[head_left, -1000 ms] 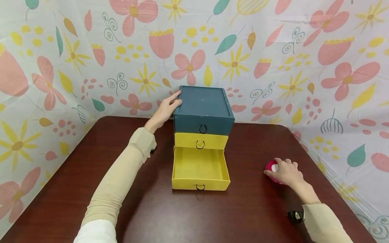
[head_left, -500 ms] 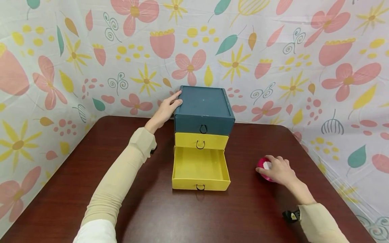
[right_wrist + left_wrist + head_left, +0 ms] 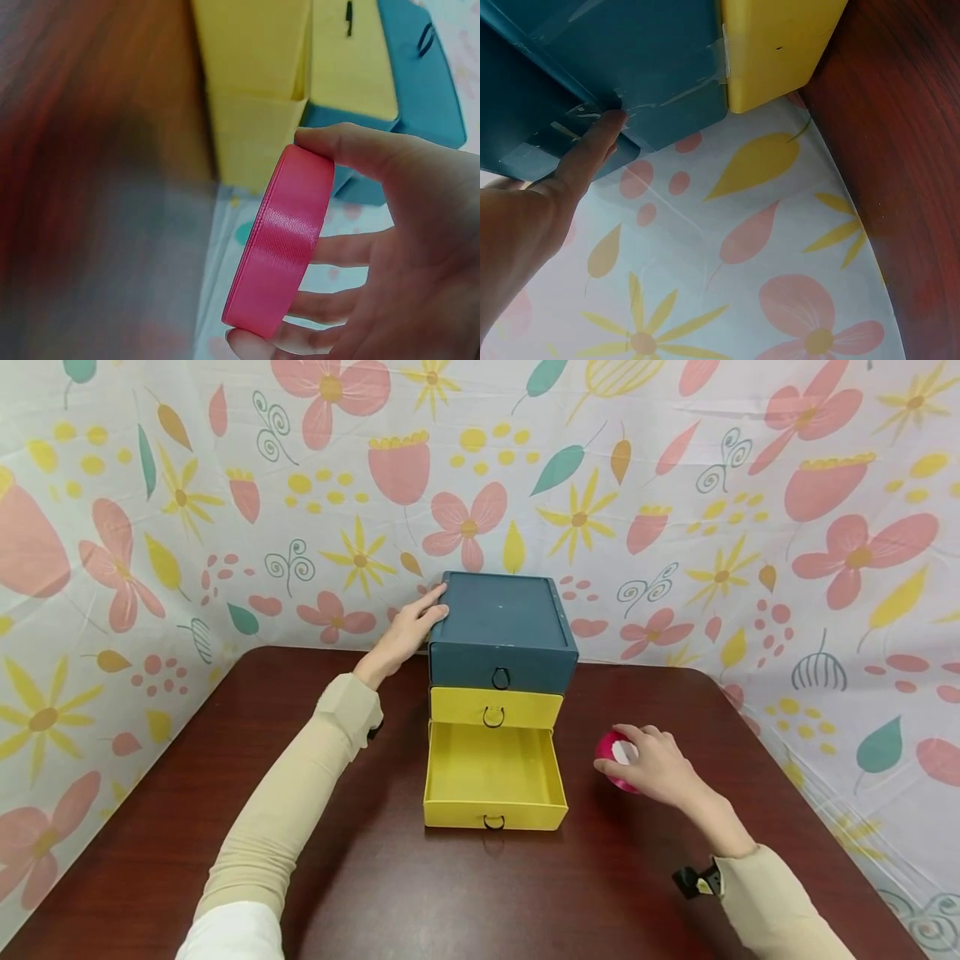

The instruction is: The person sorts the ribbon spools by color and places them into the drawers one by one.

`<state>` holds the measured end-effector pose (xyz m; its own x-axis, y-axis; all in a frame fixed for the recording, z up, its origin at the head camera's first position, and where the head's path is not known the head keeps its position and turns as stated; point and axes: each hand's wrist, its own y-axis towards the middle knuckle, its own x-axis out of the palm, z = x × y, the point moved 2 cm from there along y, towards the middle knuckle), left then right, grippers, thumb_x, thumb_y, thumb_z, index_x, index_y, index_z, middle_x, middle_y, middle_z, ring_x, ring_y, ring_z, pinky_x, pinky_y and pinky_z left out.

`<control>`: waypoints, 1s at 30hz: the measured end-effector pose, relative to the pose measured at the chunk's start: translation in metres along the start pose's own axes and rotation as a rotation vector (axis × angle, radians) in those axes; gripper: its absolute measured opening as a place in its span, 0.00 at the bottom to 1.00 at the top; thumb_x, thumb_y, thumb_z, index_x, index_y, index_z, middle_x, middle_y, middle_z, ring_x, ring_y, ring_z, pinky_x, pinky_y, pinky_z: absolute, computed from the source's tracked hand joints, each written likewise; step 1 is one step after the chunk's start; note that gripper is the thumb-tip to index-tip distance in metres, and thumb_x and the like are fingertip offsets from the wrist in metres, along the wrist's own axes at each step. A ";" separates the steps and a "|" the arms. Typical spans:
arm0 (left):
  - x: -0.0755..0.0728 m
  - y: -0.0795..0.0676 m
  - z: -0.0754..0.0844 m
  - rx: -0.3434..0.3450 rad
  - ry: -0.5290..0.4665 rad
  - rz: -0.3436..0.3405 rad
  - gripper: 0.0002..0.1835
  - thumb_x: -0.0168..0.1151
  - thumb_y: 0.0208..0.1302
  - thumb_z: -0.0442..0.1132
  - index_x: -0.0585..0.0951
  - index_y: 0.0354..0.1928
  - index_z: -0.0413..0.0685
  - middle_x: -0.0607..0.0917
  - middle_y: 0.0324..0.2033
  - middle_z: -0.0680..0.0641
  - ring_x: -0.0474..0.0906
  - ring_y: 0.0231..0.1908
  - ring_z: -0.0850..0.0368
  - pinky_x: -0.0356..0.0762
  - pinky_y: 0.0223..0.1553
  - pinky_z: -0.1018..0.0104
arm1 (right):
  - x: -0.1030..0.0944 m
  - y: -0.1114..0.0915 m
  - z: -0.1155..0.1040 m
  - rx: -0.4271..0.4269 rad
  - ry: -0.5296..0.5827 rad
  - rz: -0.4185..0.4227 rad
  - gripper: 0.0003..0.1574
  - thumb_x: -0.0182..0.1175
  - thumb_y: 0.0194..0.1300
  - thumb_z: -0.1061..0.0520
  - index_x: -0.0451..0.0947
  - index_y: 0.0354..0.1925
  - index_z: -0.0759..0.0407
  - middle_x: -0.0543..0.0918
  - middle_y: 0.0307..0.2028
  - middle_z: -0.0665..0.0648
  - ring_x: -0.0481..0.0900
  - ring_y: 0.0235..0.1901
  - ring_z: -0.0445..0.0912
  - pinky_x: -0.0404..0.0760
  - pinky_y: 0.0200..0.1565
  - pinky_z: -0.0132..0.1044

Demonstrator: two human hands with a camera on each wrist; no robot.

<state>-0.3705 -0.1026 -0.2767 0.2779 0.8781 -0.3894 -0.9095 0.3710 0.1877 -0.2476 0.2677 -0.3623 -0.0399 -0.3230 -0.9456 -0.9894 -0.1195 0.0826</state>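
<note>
My right hand (image 3: 660, 767) grips a roll of pink satin ribbon (image 3: 281, 240) by its rim, thumb on one side and fingertips on the other. In the head view the roll is right of the pulled-out bottom drawer (image 3: 495, 815), apart from it; its white core shows. That yellow drawer has nothing in it. Above it are a closed yellow drawer (image 3: 468, 707) and a blue top drawer (image 3: 468, 665), each with a black loop handle. My left hand (image 3: 405, 631) rests against the upper left side of the blue cabinet (image 3: 502, 610), fingers extended along it; the left wrist view shows a fingertip touching there.
The drawer unit stands at the back middle of a dark red-brown table (image 3: 360, 877). A flower-printed cloth (image 3: 480, 460) hangs close behind it and along both sides.
My right hand has moved left with the ribbon roll, bringing it nearer the pulled-out drawer. The left hand and the drawer unit have stayed in place.
</note>
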 end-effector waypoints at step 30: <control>0.002 0.002 -0.004 0.029 -0.005 0.029 0.31 0.42 0.76 0.51 0.51 0.77 0.58 0.71 0.57 0.37 0.67 0.41 0.46 0.61 0.63 0.54 | 0.013 0.003 -0.095 -0.136 0.046 -0.017 0.45 0.69 0.52 0.37 0.71 0.62 0.58 0.77 0.52 0.62 0.71 0.51 0.55 0.84 0.36 0.45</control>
<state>-0.3733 -0.1014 -0.2811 0.2531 0.8900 -0.3793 -0.9077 0.3541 0.2252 -0.2380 0.1737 -0.3439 -0.0137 -0.3619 -0.9321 -0.9618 -0.2503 0.1113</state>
